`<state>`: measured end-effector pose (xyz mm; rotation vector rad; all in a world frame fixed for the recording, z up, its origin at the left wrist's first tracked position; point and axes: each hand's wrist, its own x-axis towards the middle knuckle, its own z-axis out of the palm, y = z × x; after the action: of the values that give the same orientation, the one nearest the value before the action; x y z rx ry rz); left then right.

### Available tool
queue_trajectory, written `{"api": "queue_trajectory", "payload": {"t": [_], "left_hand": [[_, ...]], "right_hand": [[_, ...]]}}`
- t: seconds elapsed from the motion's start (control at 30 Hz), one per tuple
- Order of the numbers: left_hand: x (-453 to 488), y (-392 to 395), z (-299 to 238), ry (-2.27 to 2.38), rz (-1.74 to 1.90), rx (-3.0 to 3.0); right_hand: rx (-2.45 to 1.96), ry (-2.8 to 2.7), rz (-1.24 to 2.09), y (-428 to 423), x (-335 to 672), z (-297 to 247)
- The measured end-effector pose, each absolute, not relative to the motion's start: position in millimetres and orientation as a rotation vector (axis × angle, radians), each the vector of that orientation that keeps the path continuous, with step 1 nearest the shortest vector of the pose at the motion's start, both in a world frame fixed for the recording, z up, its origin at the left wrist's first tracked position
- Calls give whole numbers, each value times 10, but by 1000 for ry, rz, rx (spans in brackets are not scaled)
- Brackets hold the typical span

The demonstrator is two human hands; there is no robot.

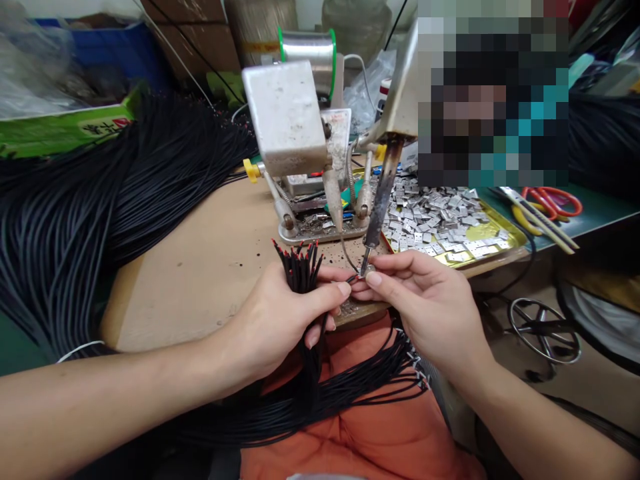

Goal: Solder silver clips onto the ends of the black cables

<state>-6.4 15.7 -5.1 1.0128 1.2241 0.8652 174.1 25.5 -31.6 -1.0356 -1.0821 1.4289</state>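
My left hand (295, 307) is wrapped round a bundle of black cables (300, 270) with red wire ends pointing up. Between its thumb and finger, one cable end reaches right, to the tip of a soldering iron (383, 200). My right hand (425, 300) pinches a small metal piece (369, 270) right under that tip; the fingers partly hide it. A thin solder wire (347, 250) comes down from the feeder nozzle (333, 200) to the same spot. More black cables (345, 393) lie across my lap, with metal pieces at their right ends.
A yellow tray (500, 233) of small metal pieces stands right of the soldering stand (300, 233). Red-handled scissors (553, 203) lie beyond it. A solder spool (310, 57) is at the back. A large pile of black cables (100, 220) covers the left side. Another person is at the upper right, blurred out.
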Motion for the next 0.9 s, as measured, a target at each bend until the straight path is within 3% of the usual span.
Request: {"api": "queue_trajectory", "payload": {"t": [0.9], "left_hand": [[-71, 168, -46, 1225, 855, 996]], "right_hand": [[-1010, -1064, 1428, 260, 1729, -320]]}}
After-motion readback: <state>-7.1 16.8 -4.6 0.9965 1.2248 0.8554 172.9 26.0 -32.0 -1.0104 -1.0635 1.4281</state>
